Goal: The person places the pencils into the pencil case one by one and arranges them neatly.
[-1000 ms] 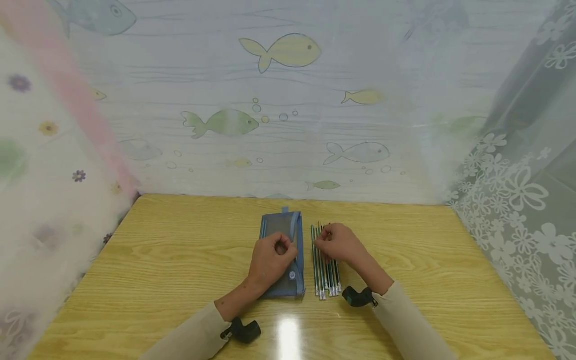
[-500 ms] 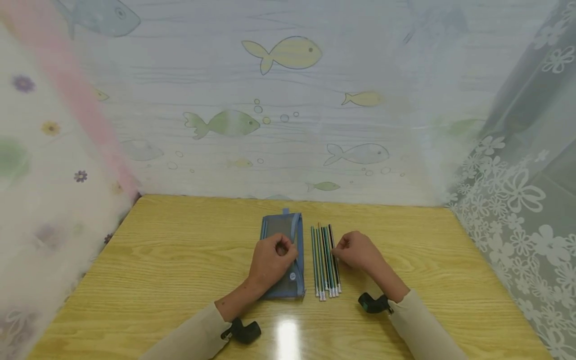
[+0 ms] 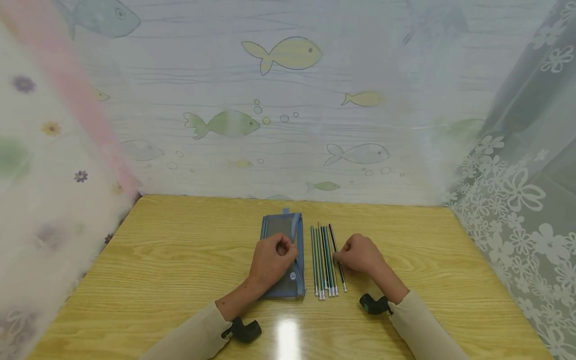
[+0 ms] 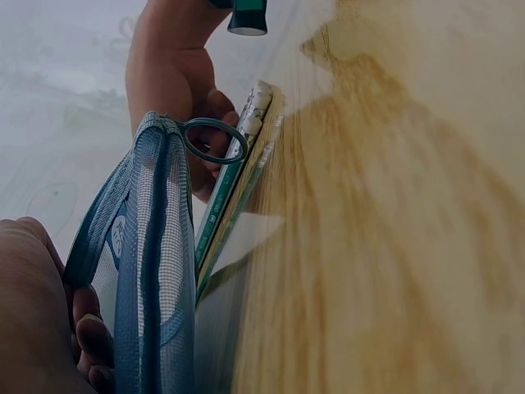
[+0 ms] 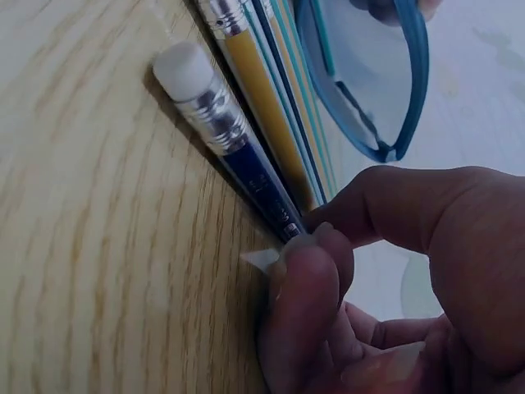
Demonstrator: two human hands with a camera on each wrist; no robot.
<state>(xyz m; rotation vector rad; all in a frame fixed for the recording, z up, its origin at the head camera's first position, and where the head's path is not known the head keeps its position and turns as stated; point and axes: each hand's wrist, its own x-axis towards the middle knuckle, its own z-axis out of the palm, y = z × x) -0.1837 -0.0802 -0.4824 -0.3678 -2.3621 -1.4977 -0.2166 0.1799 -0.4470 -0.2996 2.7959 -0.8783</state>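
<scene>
A blue mesh pencil case [image 3: 279, 227] lies in the middle of the table, with a couple of pencils showing through its left side. My left hand [image 3: 270, 262] grips the case's fabric edge [image 4: 86, 254] between thumb and fingers, and its mouth gapes toward the right. Just right of it lies a row of several pencils [image 3: 325, 255], eraser ends toward me. My right hand [image 3: 361, 253] pinches a dark blue pencil [image 5: 258, 180] with a white eraser [image 5: 182, 70] at the right end of the row. That pencil slants slightly away from the others.
The wood-grain table [image 3: 180, 250] backs onto a fish-patterned curtain [image 3: 288, 125]. Flowered cloth [image 3: 58, 200] hangs on the left, and lace with white flowers [image 3: 522, 200] on the right. A ring [image 4: 215, 139] sticks out from the case's end.
My right hand has moved right from above the pencils to the row's right end. The dark blue pencil's eraser end has swung slightly right. My left hand stays on the case.
</scene>
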